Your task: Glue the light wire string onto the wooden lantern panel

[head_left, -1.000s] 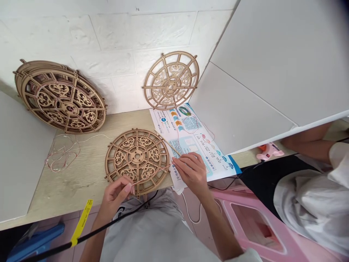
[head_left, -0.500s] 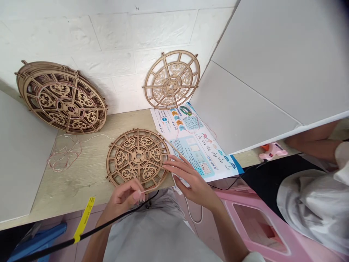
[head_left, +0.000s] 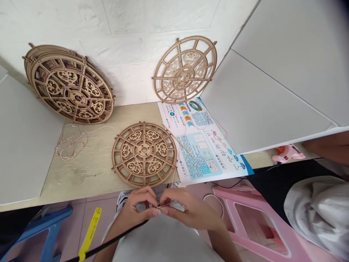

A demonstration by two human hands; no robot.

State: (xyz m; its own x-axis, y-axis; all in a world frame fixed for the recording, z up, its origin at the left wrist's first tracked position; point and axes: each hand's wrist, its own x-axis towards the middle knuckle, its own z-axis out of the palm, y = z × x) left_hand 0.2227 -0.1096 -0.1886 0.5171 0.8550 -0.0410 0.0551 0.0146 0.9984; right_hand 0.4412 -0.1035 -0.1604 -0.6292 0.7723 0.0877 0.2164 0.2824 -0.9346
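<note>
Head view: left hand [head_left: 136, 207] and right hand [head_left: 188, 211] both pinch thin pale wire [head_left: 163, 205], flat round wooden fretwork disc [head_left: 144, 153] at 12 o'clock on worktop [head_left: 89, 171].

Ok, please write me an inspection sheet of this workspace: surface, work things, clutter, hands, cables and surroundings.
Surface: pale wooden desk, against a white wall.
Job's things: thin wire pinched between both hands; flat wooden disc lies on the desk.
Clutter: instruction sheet, thin stick, loose wire coil, two more discs leaning on the wall.
Hands: left hand and right hand meet below the desk edge, fingertips together.
Cables: black cable with yellow tag.
Surroundings: white divider panels, pink stool, another person at right.
</note>
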